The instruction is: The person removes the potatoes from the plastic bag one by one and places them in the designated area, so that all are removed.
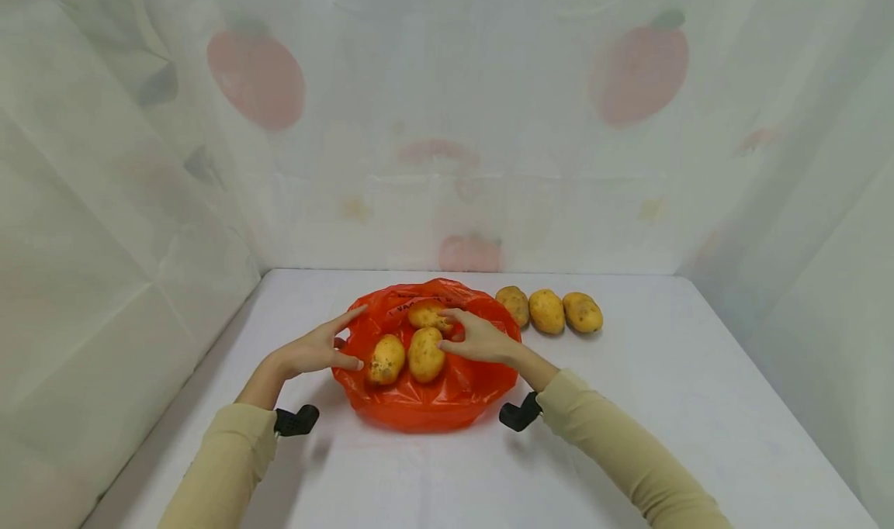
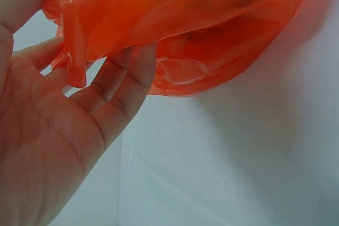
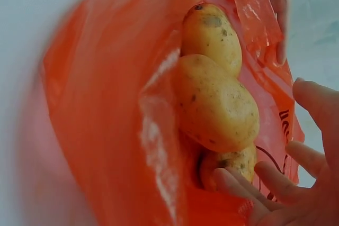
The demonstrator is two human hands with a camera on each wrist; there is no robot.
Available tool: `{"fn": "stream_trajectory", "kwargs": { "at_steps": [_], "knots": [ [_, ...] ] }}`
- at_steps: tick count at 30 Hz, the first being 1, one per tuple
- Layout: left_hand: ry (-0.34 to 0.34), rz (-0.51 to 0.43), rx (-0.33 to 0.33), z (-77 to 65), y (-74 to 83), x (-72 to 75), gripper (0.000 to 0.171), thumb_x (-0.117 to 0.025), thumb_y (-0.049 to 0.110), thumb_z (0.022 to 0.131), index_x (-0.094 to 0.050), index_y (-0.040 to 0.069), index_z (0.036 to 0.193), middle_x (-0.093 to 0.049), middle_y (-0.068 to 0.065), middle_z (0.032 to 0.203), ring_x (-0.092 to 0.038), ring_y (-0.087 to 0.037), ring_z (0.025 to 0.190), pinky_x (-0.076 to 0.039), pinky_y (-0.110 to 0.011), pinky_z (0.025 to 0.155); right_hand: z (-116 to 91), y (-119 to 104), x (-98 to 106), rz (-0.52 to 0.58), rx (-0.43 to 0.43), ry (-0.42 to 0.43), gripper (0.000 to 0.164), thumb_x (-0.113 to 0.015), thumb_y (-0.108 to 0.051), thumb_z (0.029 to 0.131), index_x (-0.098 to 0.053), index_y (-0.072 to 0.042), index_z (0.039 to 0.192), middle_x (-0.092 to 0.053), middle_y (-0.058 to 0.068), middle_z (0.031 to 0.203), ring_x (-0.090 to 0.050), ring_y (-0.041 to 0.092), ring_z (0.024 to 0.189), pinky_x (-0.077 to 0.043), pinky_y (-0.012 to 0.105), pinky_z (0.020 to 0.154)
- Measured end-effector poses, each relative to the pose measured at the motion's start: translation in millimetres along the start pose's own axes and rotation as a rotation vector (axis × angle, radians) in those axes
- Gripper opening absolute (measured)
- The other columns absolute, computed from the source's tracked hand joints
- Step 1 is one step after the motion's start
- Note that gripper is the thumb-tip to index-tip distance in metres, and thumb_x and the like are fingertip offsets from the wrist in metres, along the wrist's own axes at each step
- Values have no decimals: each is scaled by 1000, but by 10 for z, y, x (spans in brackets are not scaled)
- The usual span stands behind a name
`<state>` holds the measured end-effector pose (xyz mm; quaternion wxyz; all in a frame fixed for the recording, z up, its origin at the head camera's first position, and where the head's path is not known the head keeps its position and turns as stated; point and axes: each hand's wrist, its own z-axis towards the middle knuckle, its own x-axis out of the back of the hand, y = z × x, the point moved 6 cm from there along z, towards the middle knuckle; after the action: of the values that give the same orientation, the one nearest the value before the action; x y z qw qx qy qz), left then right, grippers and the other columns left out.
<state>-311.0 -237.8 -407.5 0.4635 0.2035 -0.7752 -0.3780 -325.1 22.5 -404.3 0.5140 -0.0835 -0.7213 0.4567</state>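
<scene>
A red plastic bag (image 1: 433,414) lies on the table with its mouth spread wide. Inside it are three potatoes: a left potato (image 1: 386,360), a middle potato (image 1: 426,354) and a back potato (image 1: 427,314). My left hand (image 1: 314,352) is at the bag's left rim, thumb and index finger spread apart; in the left wrist view its other fingers (image 2: 119,88) reach behind the plastic. Over the bag's right side, my right hand (image 1: 482,338) has its fingertips close to the potatoes. The right wrist view shows those fingers (image 3: 278,181) extended and apart, gripping nothing.
Three more potatoes stand in a row just right of the bag: a near one (image 1: 513,302), a central one (image 1: 546,312) and an outer one (image 1: 583,312). The white table (image 1: 628,420) is bordered at the back and sides by pale printed curtains (image 1: 538,203).
</scene>
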Motion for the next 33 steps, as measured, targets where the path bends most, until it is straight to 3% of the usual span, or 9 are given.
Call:
{"fn": "stream_trajectory", "kwargs": {
  "at_steps": [8,33],
  "knots": [
    [-1,4,-5,10,3,-1,92,-73,30,77,-14,32,147,-15,-9,152,-42,-35,121,-42,-54,93,50,83,-125,22,-51,-58,67,-62,-42,85,-35,-14,140,-41,3,140,-44,23,122,-39,44,100],
    [-13,-15,0,16,8,-19,92,-73,30,77,-14,32,147,-13,-9,153,-38,-39,124,-39,-56,95,174,144,-262,-10,-163,-72,68,-61,-45,85,-32,-19,141,-44,7,137,-46,26,117,-37,47,102]
  ]
}}
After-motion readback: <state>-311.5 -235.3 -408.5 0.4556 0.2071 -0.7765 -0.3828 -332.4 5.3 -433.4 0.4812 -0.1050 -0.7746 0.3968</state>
